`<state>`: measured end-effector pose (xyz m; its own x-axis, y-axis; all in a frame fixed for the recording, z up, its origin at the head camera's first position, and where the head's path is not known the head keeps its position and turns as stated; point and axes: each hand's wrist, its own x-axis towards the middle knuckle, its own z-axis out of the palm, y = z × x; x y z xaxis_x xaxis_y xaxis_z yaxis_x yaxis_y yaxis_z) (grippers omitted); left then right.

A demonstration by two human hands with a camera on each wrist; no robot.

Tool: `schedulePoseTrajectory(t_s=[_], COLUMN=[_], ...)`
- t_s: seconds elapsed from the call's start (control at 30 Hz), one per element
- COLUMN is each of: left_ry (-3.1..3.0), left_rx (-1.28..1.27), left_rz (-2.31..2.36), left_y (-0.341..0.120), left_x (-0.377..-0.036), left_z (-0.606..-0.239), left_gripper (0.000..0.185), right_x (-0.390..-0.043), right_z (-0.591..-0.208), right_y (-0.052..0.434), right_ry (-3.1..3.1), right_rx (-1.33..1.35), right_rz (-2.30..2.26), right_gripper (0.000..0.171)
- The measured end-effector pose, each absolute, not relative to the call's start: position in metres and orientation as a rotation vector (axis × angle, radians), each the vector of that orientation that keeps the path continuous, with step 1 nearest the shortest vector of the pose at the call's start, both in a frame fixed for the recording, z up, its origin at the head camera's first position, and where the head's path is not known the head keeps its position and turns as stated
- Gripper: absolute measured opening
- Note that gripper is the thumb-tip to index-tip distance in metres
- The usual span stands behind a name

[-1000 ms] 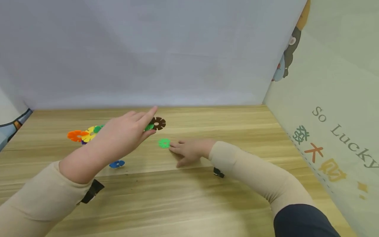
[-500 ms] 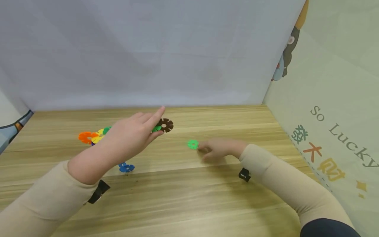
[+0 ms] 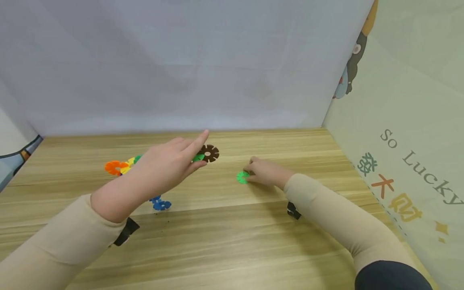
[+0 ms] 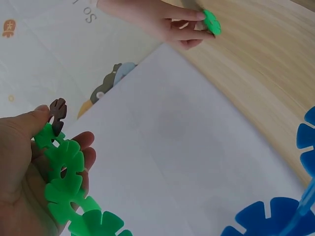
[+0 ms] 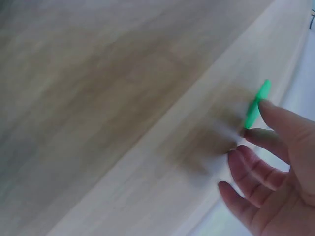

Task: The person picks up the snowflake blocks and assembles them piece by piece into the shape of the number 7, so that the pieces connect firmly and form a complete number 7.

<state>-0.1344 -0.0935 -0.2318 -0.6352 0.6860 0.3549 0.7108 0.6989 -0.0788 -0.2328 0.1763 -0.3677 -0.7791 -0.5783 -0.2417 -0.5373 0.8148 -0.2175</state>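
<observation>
From the head view I see my left hand point(image 3: 164, 167) raised over the table point(image 3: 232, 241), forefinger stretched out, with a chain of snowflake discs point(image 3: 203, 154) running under it: a brown disc at the far tip, then green, and yellow and orange pieces point(image 3: 115, 166) showing behind the wrist. How the hand keeps the chain is hidden there. The left wrist view settles it: the thumb and curled fingers point(image 4: 87, 156) clasp the chain of snowflake discs point(image 4: 64, 179) across the palm, the green pieces slotted one into the next and the brown one poking out past the thumb tip. That same view also shows blue discs point(image 4: 275, 216) in the lower right corner, which the head view places as a small blue cluster point(image 3: 159, 203) lying on the table just below my left forearm.

My right hand point(image 3: 264, 172) rests low on the table, well apart from the left. The head view shows its fingertips at a single green disc point(image 3: 241, 177). The right wrist view is blurred, but I can make out the green disc point(image 5: 257, 109) seen edge-on, tilted up off the wood, at the tip of the forefinger with the other fingers loosely spread. The left wrist view shows the disc point(image 4: 211, 22) pinched between the fingertips and thumb, so the grip is narrow, on the disc.
</observation>
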Motion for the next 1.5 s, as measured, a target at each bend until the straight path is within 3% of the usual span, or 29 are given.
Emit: schedulePoseTrajectory(t_s=[0.17,0.4,0.53,0.77,1.03,1.3,1.5], left_ry=[-2.557,-2.551,-2.522,-2.493,-2.432,-2.390,-2.329], left_rx=[-1.112,-1.138,-1.155,-1.162,-1.163,-1.178,-1.170], left_rz=[-0.168,-0.277,-0.276,-0.240,-0.204,-0.255,-0.267], left_y=[-0.094,-0.093,-0.094,-0.096,-0.102,-0.101,-0.096], left_x=[-0.136,-0.139,-0.140,-0.142,-0.148,-0.158,-0.163], left_z=[-0.232,-0.231,-0.230,-0.229,-0.233,-0.232,-0.232], left_gripper=[0.057,0.044,0.047,0.048,0.055,0.054,0.045], right_x=[-0.234,-0.234,-0.236,-0.231,-0.210,-0.187,-0.183], right_z=[-0.367,-0.366,-0.365,-0.345,-0.298,-0.276,-0.275], right_y=[0.174,0.170,0.166,0.167,0.157,0.154,0.155], right_ry=[2.742,2.720,2.696,2.594,2.555,2.622,2.747], right_rx=[-0.911,-0.855,-0.804,-0.762,-0.764,-0.957,-1.331], right_rz=[-0.214,-0.178,-0.260,-0.715,-1.252,-1.687,-1.709], right_gripper=[0.028,0.041,0.037,0.012,0.015,0.016,0.020])
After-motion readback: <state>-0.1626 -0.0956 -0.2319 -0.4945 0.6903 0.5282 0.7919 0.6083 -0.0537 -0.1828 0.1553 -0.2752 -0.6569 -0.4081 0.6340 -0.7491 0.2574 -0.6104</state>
